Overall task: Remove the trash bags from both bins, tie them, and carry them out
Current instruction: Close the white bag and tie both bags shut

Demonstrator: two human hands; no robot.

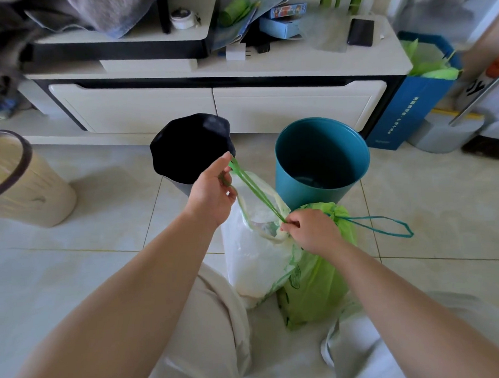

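A green drawstring point(255, 190) is pinched taut in the closed fingers of the left hand point(214, 190) and right hand point(310, 232), above a white bag point(254, 263) on the floor. A tied green bag point(318, 286) lies just right, before the teal bin point(321, 160).

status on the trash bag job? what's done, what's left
Done: teal bin is empty; green bag is cinched on the floor. In hand: left hand pulls the white bag's green drawstring while right hand holds its mouth. Left: finish tying, carry both out.
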